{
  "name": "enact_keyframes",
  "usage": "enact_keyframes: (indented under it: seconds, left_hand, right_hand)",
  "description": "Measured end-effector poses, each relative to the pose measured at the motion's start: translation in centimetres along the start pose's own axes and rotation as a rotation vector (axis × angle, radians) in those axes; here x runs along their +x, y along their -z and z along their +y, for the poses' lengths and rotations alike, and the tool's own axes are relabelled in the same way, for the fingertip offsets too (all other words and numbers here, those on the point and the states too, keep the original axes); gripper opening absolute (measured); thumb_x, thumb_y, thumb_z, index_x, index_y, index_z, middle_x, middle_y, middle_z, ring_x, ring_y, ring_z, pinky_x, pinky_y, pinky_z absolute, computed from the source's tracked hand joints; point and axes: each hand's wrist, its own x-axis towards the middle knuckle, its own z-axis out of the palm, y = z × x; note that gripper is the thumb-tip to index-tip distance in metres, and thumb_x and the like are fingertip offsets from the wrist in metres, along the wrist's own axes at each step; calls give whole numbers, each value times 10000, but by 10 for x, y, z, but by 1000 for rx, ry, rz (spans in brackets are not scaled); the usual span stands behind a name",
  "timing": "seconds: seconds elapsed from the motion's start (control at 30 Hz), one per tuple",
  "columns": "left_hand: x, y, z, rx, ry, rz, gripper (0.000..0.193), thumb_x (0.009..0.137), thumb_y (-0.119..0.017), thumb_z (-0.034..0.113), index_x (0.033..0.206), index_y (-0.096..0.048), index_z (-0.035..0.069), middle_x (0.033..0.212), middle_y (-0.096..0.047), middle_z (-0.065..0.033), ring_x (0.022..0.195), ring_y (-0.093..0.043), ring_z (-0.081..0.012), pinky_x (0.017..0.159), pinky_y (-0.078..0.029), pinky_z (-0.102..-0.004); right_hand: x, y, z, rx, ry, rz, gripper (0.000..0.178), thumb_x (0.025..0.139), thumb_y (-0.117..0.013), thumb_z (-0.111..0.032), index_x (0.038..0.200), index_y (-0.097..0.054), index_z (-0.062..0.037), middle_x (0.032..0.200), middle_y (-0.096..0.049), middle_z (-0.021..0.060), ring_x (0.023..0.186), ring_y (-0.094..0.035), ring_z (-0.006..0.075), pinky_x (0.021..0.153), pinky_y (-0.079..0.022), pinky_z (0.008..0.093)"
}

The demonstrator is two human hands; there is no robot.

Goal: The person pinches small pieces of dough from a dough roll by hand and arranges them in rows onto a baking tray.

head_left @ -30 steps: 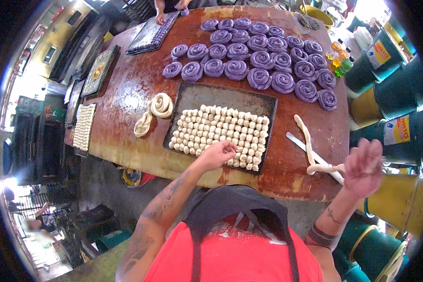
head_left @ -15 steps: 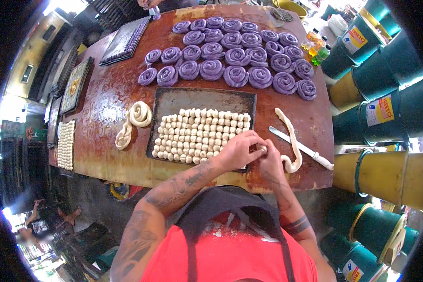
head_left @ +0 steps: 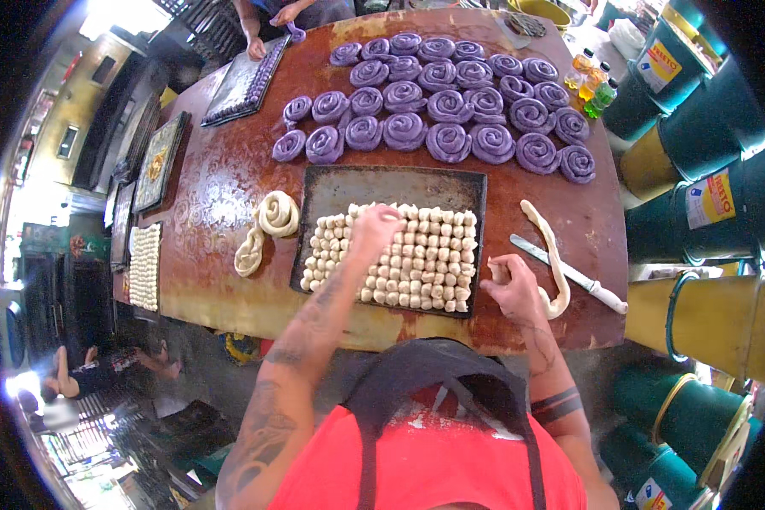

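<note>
My left hand (head_left: 377,228) reaches over a dark metal baking tray (head_left: 391,180), its fingertips pinched at the far row of small pale dough pieces (head_left: 416,263). The piece at the fingertips is mostly covered by the fingers. The pieces stand in tight rows across the tray's nearer part. Right of the tray, my right hand (head_left: 513,287) is curled just above the table, its fingers closed around the end of a long pale dough rope (head_left: 554,255). The rope curves away beside that hand and lies over a white-handled knife (head_left: 569,274).
Coiled pale dough (head_left: 278,214) lies left of the tray. Rows of purple dough coils (head_left: 404,96) cover the table's far side. Bottles (head_left: 599,98) stand at the far right, near green drums (head_left: 722,127). Another person's hands (head_left: 257,47) work by a tray of purple pieces (head_left: 245,85).
My left hand has left the right hand and moved left and away, onto the tray's far row. My right hand stays near the rope. The other person's hand has come over the purple tray.
</note>
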Motion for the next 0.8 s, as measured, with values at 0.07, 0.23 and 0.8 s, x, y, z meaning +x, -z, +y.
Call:
enact_keyframes:
  seconds: [0.07,0.23,0.8]
  left_hand:
    - [29,35,-52,131,-124,397,249,803,-725,99,1048,-763,117,1122,-635,-172,1106,-626,-336,995,-517,-410]
    - [50,86,-86,244,-78,335,199,849,-718,195,1002,-750,72,1127,-652,-162,1080,-629,-356,959,-513,-465]
    - [-61,-65,85,-174,-725,-257,246,932,-741,132,1126,-719,-17,1023,-746,-126,903,-700,-177,833,-564,-326]
  right_hand:
    - [3,-12,28,-317,281,24,312,789,-802,-132,1080,-717,-60,989,-712,88,1098,-608,348,985,-470,457]
    - [14,-5,40,30,14,32,358,844,-787,-193,1163,-688,-61,959,-685,76,965,-595,273,889,-455,411]
    - [17,-19,-50,97,-52,133,206,874,-730,-134,1039,-704,-13,1041,-717,219,1036,-702,359,915,-539,420]
